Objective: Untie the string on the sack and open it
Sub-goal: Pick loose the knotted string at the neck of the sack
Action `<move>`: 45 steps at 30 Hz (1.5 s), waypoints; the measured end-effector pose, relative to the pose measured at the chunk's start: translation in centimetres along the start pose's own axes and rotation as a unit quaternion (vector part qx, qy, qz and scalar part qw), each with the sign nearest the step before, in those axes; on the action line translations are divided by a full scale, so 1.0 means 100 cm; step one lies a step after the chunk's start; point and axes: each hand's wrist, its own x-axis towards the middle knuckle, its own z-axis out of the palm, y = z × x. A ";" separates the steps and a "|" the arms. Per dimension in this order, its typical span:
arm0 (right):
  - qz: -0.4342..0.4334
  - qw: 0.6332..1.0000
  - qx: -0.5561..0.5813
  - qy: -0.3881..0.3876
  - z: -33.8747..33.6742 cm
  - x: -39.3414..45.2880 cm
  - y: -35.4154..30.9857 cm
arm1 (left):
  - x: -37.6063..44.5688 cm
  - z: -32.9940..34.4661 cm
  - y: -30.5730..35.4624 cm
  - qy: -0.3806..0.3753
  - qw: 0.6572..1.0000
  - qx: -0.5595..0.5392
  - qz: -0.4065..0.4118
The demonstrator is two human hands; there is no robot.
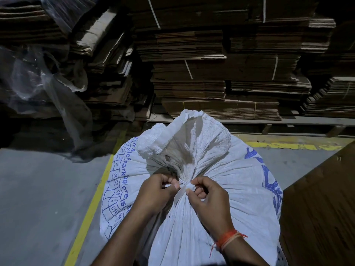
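A full white woven sack (221, 189) with blue print stands upright in front of me. Its neck is gathered tight, and the loose top flares up behind the tie. A white flat string (185, 186) is knotted around the neck, with one tail hanging down toward me. My left hand (155, 191) pinches the string on the knot's left side. My right hand (207, 194) pinches the knot from the right, its fingers curled. A red-orange thread band sits on my right wrist.
Strapped stacks of flattened cardboard (221, 73) rise behind the sack on a pallet. Clear plastic sheeting (38, 83) hangs at the left. Yellow floor lines (92, 208) run over the grey concrete. A brown cardboard sheet (322, 208) lies at the right.
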 end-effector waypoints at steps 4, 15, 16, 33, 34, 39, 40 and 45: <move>0.002 1.000 0.003 0.001 0.000 0.001 0.001 | 0.002 0.000 -0.003 -0.004 1.000 0.022 0.006; 0.010 1.000 0.004 -0.001 -0.001 0.001 0.000 | 0.006 0.006 -0.001 -0.017 1.000 0.009 0.000; 0.010 1.000 0.006 -0.001 -0.001 0.001 -0.001 | 0.006 0.006 -0.001 -0.017 1.000 0.007 -0.004; 0.015 1.000 0.003 0.002 -0.001 0.002 -0.002 | 0.009 0.014 -0.003 0.003 0.999 0.006 -0.033; 0.015 1.000 0.003 0.002 -0.001 0.002 -0.001 | 0.008 0.014 -0.002 0.003 0.999 0.009 -0.031; 0.010 1.000 -0.003 0.001 -0.001 0.002 -0.001 | 0.006 0.013 -0.001 -0.004 1.000 0.011 -0.029; 0.009 1.000 -0.004 0.000 -0.001 0.002 0.000 | 0.006 0.013 0.000 -0.006 1.000 0.010 -0.030; 0.005 1.000 -0.012 -0.002 -0.001 0.002 0.001 | 0.003 0.015 0.003 0.006 0.998 0.050 -0.023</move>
